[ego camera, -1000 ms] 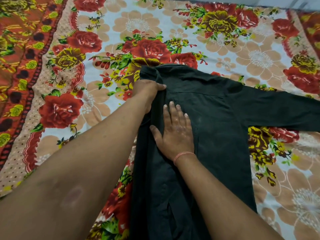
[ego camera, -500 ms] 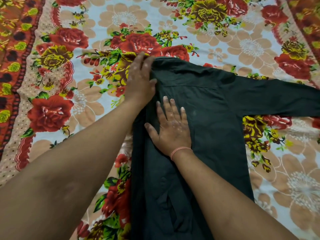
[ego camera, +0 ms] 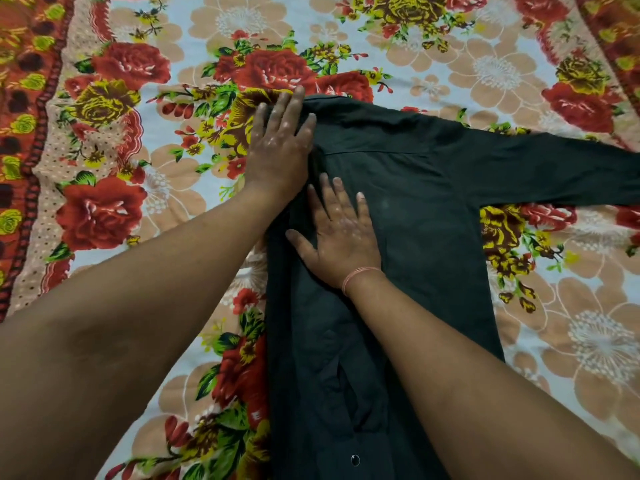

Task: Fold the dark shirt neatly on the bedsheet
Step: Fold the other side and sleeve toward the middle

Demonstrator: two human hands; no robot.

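We've got the dark shirt (ego camera: 408, 216) laid out on the floral bedsheet (ego camera: 173, 174), one sleeve stretched out right. Left hand (ego camera: 278, 147) and right hand (ego camera: 341, 233) both rest flat on it, fingers spread, gripping nothing.

Thin pink wrist thread (ego camera: 358, 276)

Floral cotton bedsheet (ego camera: 433, 39) fills whole view: pale blue ground, red roses, yellow blooms, beige flower outlines. Orange-red patterned border strip (ego camera: 20, 98) far left of left hand. Even, soft light; no walls visible.
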